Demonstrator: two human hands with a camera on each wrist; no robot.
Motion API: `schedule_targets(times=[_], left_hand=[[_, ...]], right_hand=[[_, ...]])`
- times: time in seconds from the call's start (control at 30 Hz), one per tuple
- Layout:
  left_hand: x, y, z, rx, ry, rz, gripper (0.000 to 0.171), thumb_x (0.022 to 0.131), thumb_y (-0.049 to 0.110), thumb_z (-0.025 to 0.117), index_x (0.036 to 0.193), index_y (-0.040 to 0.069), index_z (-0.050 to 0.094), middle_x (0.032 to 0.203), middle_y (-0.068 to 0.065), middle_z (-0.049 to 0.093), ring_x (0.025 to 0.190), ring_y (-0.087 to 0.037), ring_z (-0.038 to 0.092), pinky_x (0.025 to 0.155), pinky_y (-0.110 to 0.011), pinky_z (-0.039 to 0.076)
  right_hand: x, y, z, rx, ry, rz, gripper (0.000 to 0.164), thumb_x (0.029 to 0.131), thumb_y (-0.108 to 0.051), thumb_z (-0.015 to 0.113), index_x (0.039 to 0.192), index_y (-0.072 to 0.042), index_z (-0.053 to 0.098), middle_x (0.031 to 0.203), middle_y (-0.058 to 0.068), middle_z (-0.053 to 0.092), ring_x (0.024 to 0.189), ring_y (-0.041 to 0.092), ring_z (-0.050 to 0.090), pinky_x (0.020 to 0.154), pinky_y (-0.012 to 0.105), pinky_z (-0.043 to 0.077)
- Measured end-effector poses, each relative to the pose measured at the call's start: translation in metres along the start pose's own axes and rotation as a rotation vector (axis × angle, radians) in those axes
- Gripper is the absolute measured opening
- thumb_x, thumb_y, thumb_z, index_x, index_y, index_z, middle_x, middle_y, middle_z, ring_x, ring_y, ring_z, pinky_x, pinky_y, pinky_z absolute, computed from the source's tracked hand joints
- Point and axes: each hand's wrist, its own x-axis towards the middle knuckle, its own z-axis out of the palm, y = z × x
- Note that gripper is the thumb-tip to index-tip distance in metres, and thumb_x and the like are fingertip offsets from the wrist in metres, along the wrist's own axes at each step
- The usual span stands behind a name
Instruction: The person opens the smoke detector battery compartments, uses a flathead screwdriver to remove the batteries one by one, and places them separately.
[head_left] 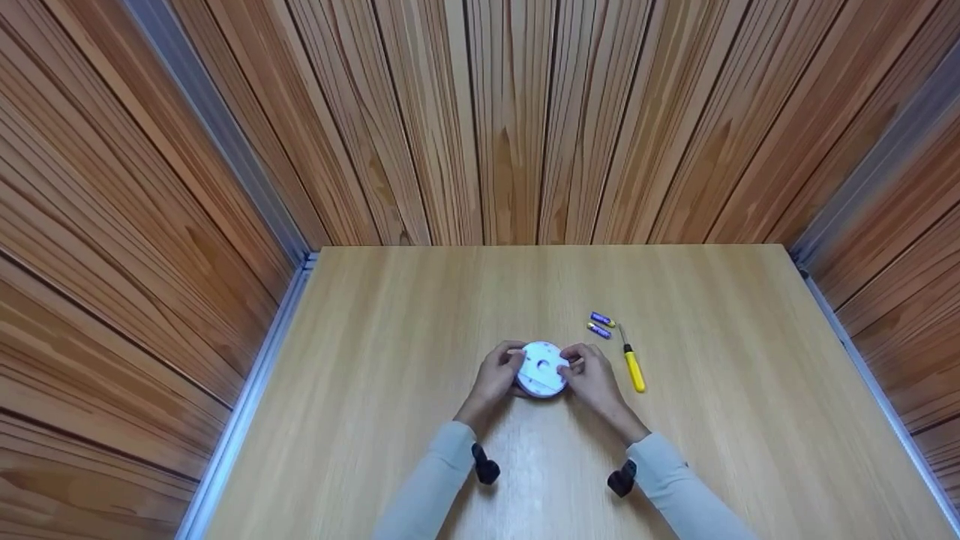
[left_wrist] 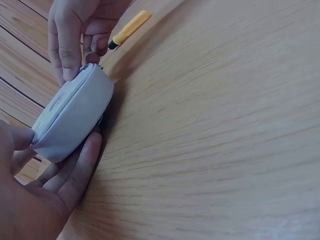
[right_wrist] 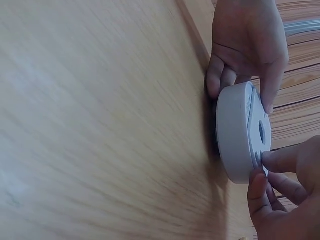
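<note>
A round white plastic device (head_left: 542,379), like a thick disc with a hole in its upper face, is held just over the table between both hands. My left hand (head_left: 496,375) grips its left side, thumb at the upper edge and fingers underneath, as the left wrist view shows. My right hand (head_left: 592,375) pinches the right edge. In the right wrist view, the thumb (right_wrist: 282,159) lies on the face and a bent finger meets the rim. Whether a small part sits between them cannot be made out.
Two purple batteries with yellow ends, one farther back (head_left: 602,319) and one nearer (head_left: 599,331), lie beyond my right hand. A screwdriver with a yellow handle (head_left: 634,371) lies right of it. Wood-panelled walls (head_left: 510,150) enclose the table (head_left: 375,337).
</note>
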Motion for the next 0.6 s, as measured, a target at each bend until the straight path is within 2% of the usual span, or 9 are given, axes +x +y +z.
schedule_targets(times=[0.2, 0.4, 0.6], left_hand=[[0.0013, -0.001, 0.0017, 0.017, 0.015, 0.005, 0.026, 0.112, 0.028, 0.055, 0.134, 0.022, 0.066, 0.12, -0.01, 0.065, 0.092, -0.021, 0.07, 0.068, -0.031, 0.062], [0.0041, -0.0029, 0.0036, 0.068, 0.046, 0.051, 0.027, 0.11, 0.028, 0.058, 0.133, 0.017, 0.067, 0.109, -0.009, 0.067, 0.083, -0.017, 0.068, 0.063, -0.03, 0.062], [0.0045, -0.0021, 0.004, 0.061, 0.048, 0.036, 0.025, 0.111, 0.027, 0.057, 0.132, 0.017, 0.066, 0.111, -0.008, 0.066, 0.085, -0.017, 0.067, 0.065, -0.028, 0.06]], right_hand=[[0.0011, 0.0015, -0.0028, 0.015, -0.035, 0.026, 0.023, 0.099, -0.001, 0.071, 0.121, -0.002, 0.065, 0.117, 0.015, 0.06, 0.096, 0.021, 0.058, 0.072, 0.017, 0.046], [-0.0006, 0.0047, -0.0051, 0.05, -0.068, 0.035, 0.024, 0.1, -0.005, 0.07, 0.123, -0.003, 0.064, 0.118, 0.015, 0.06, 0.087, 0.019, 0.059, 0.061, 0.018, 0.047], [-0.0008, 0.0073, -0.0078, 0.083, -0.112, 0.057, 0.024, 0.103, -0.006, 0.069, 0.126, -0.008, 0.063, 0.12, 0.014, 0.057, 0.082, 0.018, 0.059, 0.054, 0.02, 0.048]])
